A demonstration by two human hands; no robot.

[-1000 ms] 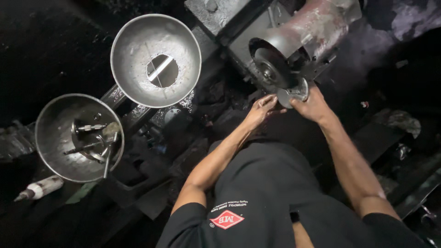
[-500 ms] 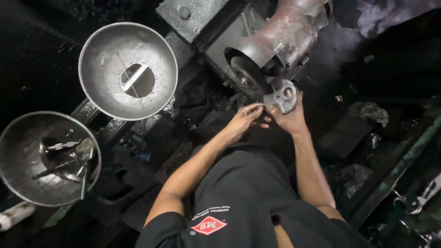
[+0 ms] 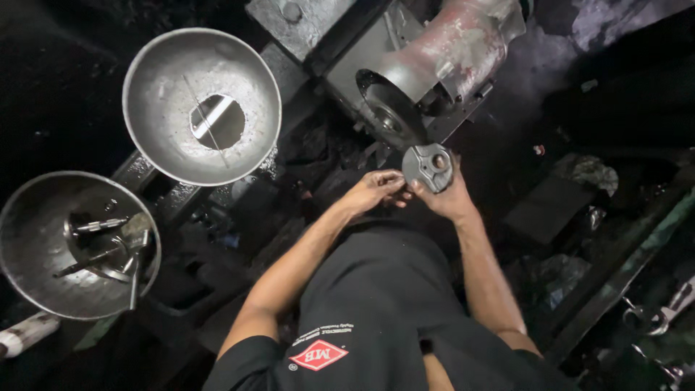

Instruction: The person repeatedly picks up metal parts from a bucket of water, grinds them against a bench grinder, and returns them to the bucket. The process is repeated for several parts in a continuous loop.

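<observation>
My right hand holds a round grey metal part with a hub and small holes, its face turned up. My left hand is curled beside it, fingertips pinching the part's left edge. Both hands sit just below a dark grinding wheel mounted on a worn grey-and-red motor housing. The part is a short gap away from the wheel and does not touch it. My black shirt fills the bottom middle of the view.
A large metal funnel-shaped bowl with a hole in its middle stands upper left. A second bowl at lower left holds several metal tools. A white tube lies by the left edge. A wrench lies at far right among dark clutter.
The metal part has come away from the grinding wheel and down toward my body. My left hand has closed in on its edge. The view has shifted slightly.
</observation>
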